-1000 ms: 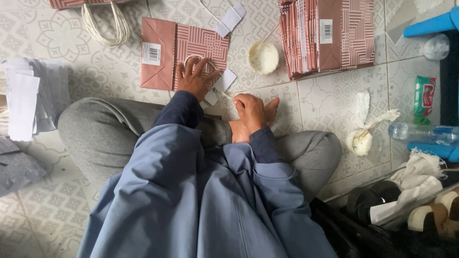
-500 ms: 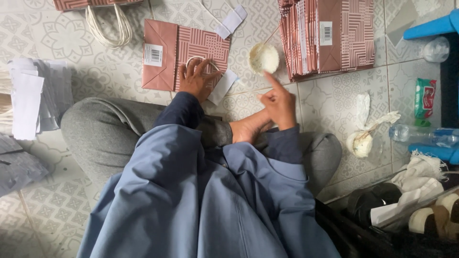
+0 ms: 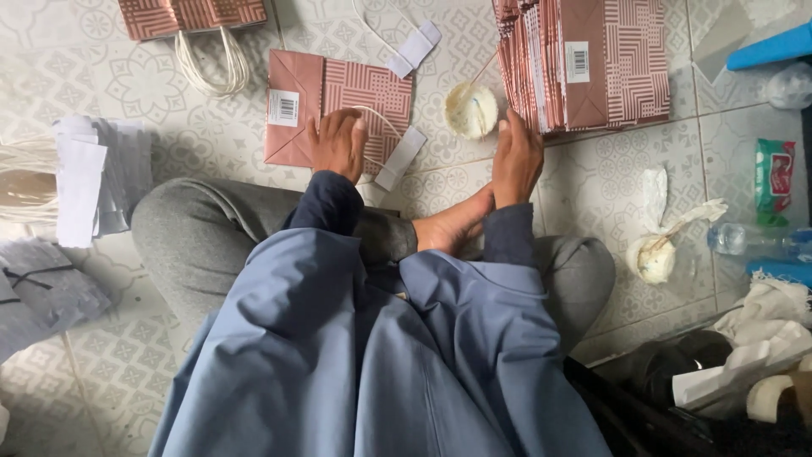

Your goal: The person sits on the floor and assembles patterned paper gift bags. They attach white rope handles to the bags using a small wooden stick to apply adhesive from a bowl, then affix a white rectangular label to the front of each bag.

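A: How is the flat paper bag [image 3: 338, 106] held?

B: It is pinned to the tiled floor [image 3: 211, 127] under the flattened left hand [image 3: 338, 142], nothing gripped. Light, creasable paper is judged; its edges should be taken.

A: The right hand [image 3: 516, 156]?

B: Open, empty, beside the glue cup [image 3: 471, 110].

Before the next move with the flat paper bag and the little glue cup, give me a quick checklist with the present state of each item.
1. Left hand pressed flat on the paper bag: ok.
2. Bag lying flat on the tiled floor: ok.
3. Cord handle under the left hand, white tab at its end beside the bag's edge: ok; whether it is stuck down, cannot tell.
4. Right hand near the glue cup, not touching it: ok.
5. Stick resting in the cup, within reach: ok.
6. Stack of bags beside the right hand, upright pile undisturbed: ok.
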